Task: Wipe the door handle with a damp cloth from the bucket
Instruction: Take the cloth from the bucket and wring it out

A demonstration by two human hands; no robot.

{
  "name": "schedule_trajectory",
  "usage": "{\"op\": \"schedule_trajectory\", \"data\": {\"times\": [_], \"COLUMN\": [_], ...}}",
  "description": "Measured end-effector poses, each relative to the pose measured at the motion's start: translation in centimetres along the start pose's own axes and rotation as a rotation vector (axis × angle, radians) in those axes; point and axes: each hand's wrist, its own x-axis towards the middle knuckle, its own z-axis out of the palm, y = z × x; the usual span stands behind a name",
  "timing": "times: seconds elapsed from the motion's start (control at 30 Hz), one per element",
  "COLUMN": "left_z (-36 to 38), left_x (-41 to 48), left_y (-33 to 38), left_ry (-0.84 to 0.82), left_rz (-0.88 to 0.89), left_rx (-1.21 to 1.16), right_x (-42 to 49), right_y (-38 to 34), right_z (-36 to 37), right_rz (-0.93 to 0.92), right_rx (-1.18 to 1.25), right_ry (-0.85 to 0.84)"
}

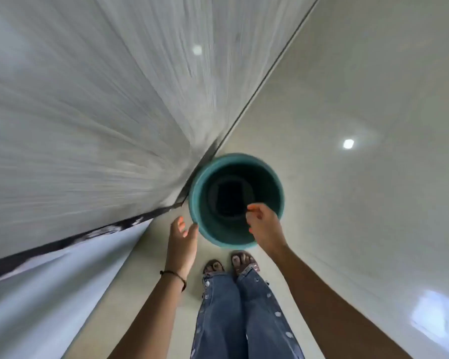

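round teal plastic bucket (236, 200) on pale glossy floor (347, 99), 12 o'clock of sandalled feet (230, 264). right hand (263, 225) over rim, grip pinched, contents unclear. left hand (182, 240) at 9 o'clock, grip open.

Teal bucket (236, 200) seen on pale floor (347, 99). Left hand (182, 238) held open at its 8 o'clock rim; right hand (263, 225), fingers curled, over its 5 o'clock rim.
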Motion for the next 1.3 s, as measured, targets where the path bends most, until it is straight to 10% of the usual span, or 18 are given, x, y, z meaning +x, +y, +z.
{"op": "schedule_trajectory", "data": {"times": [0.63,0.97,1.3], "left_z": [6.4,3.3,-11.6], "left_x": [14.0,2.7,-27.6], "left_y": [-7.9,-1.2,7.6], "left_ry": [0.181,0.079,0.018], "left_rz": [0.113,-0.002,0.212], "left_rx": [-0.217,-0.087,-0.485], "right_x": [24.9,3.7,-29.4], "right_y": [9.5,-0.4,-14.9], "right_z": [12.5,3.0,-7.2], "right_rz": [0.305,0.092,-0.209], "right_rx": [-0.072,0.388,0.142], "right_ry": [0.071,-0.149,-0.609]}}
